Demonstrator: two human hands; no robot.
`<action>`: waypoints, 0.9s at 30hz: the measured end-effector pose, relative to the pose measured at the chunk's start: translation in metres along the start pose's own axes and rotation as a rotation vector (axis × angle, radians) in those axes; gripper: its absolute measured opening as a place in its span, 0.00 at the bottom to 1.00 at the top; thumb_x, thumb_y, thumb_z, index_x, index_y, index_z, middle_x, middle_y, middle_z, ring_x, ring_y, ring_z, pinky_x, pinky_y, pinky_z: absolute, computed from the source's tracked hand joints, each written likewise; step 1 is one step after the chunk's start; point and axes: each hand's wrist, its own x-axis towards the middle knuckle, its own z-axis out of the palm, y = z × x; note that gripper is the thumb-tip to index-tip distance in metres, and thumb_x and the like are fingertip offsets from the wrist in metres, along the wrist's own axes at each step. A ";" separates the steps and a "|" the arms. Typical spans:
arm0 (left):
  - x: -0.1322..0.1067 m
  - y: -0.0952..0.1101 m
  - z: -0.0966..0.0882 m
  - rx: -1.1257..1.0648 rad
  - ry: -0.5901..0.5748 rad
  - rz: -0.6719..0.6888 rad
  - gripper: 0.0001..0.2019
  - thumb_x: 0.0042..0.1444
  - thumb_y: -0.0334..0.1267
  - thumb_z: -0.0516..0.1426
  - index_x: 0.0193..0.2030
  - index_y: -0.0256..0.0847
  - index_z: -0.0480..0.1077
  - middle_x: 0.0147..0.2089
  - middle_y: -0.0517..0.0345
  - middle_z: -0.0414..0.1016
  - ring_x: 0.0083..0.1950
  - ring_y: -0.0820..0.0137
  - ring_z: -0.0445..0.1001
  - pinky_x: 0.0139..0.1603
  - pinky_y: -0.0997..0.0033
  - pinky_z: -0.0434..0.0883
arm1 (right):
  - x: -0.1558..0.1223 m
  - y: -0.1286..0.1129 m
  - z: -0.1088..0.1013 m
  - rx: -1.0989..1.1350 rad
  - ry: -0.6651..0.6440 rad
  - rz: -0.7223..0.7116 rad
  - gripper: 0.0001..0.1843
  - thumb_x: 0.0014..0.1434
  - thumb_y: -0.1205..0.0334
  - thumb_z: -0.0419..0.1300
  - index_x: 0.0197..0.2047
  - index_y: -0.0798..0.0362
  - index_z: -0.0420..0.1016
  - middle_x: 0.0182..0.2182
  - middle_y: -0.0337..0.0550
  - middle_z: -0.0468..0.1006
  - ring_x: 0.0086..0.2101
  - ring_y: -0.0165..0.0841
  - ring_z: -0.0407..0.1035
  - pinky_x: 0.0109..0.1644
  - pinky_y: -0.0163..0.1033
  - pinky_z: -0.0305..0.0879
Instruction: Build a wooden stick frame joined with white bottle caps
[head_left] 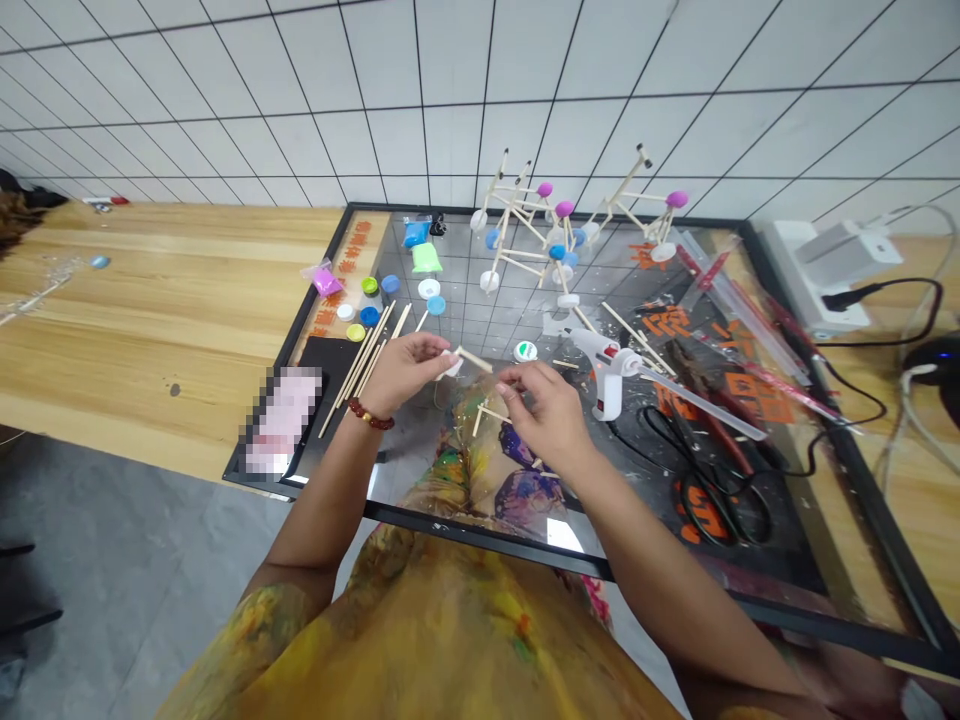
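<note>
My left hand [405,372], with a red bead bracelet at the wrist, pinches a small white piece that looks like a bottle cap [453,364]. A short wooden stick [475,360] runs from it toward my right hand [546,408]. The fingers of that hand are closed at the stick's far end, and partly hide what they grip. Below them, thin stick pieces [493,413] form a corner; I cannot tell whether they are a reflection in the glass. A white glue gun [606,372] stands to the right of my right hand.
Stick models with coloured caps [556,252] stand at the back of the glass-topped board [495,525]. Loose caps [369,317], clay packets [426,258] and long sticks [360,362] lie left. A phone [283,420], black cable [701,480], glue sticks [742,300] and power strip [810,275] lie around.
</note>
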 end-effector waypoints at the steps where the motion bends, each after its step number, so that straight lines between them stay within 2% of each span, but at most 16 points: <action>1: 0.000 0.001 0.007 -0.200 -0.018 -0.048 0.19 0.47 0.48 0.72 0.37 0.38 0.76 0.33 0.58 0.79 0.33 0.71 0.77 0.37 0.70 0.73 | 0.000 0.001 0.002 0.079 0.036 0.030 0.10 0.67 0.59 0.58 0.42 0.51 0.80 0.38 0.48 0.83 0.38 0.39 0.75 0.45 0.45 0.70; 4: -0.001 0.003 0.027 -0.582 -0.118 -0.162 0.19 0.44 0.40 0.75 0.40 0.37 0.76 0.37 0.57 0.82 0.38 0.70 0.81 0.44 0.68 0.78 | 0.001 0.003 0.008 0.300 0.052 0.155 0.09 0.64 0.54 0.62 0.42 0.50 0.80 0.35 0.44 0.83 0.31 0.35 0.73 0.38 0.43 0.70; 6: -0.002 0.002 0.038 -0.709 -0.150 -0.195 0.16 0.45 0.33 0.75 0.40 0.36 0.77 0.38 0.57 0.83 0.42 0.70 0.83 0.50 0.67 0.78 | 0.001 0.003 0.011 0.410 0.027 0.210 0.12 0.61 0.51 0.65 0.41 0.50 0.80 0.33 0.42 0.82 0.29 0.34 0.72 0.36 0.41 0.70; 9: -0.005 -0.001 0.048 -0.800 -0.144 -0.227 0.11 0.48 0.30 0.73 0.36 0.36 0.77 0.38 0.57 0.83 0.42 0.71 0.83 0.54 0.67 0.77 | 0.001 0.004 0.013 0.446 0.058 0.230 0.13 0.60 0.49 0.67 0.40 0.49 0.81 0.32 0.41 0.83 0.29 0.33 0.72 0.36 0.40 0.69; 12: -0.007 -0.003 0.052 -0.832 -0.136 -0.252 0.11 0.49 0.31 0.73 0.35 0.36 0.77 0.37 0.57 0.83 0.41 0.71 0.83 0.53 0.67 0.78 | 0.001 0.004 0.013 0.403 0.123 0.231 0.13 0.60 0.48 0.67 0.40 0.49 0.82 0.32 0.42 0.83 0.29 0.33 0.71 0.35 0.41 0.69; 15: -0.008 -0.004 0.052 -0.828 -0.146 -0.256 0.14 0.45 0.31 0.75 0.35 0.35 0.77 0.37 0.57 0.84 0.41 0.71 0.83 0.51 0.69 0.78 | 0.001 0.002 0.011 0.369 0.159 0.203 0.11 0.62 0.49 0.67 0.39 0.48 0.82 0.33 0.42 0.84 0.28 0.34 0.72 0.35 0.42 0.70; 19: -0.010 -0.004 0.053 -0.790 -0.174 -0.245 0.18 0.39 0.33 0.78 0.34 0.35 0.77 0.36 0.57 0.84 0.39 0.72 0.82 0.47 0.72 0.78 | 0.002 -0.002 0.006 0.297 0.185 0.107 0.08 0.64 0.56 0.64 0.36 0.47 0.83 0.31 0.41 0.84 0.28 0.35 0.74 0.35 0.42 0.70; 23: -0.013 -0.005 0.056 -0.722 -0.155 -0.203 0.22 0.36 0.34 0.79 0.40 0.36 0.80 0.38 0.59 0.83 0.39 0.74 0.81 0.44 0.74 0.78 | 0.002 -0.003 0.004 0.181 0.224 0.024 0.07 0.62 0.62 0.62 0.37 0.47 0.83 0.31 0.41 0.85 0.28 0.35 0.77 0.35 0.41 0.73; 27: -0.016 -0.004 0.058 -0.637 -0.143 -0.166 0.20 0.37 0.34 0.78 0.38 0.36 0.81 0.37 0.60 0.83 0.39 0.76 0.80 0.44 0.76 0.77 | 0.000 0.000 0.004 0.043 0.251 -0.068 0.09 0.63 0.64 0.60 0.39 0.47 0.83 0.33 0.42 0.86 0.30 0.35 0.79 0.37 0.40 0.75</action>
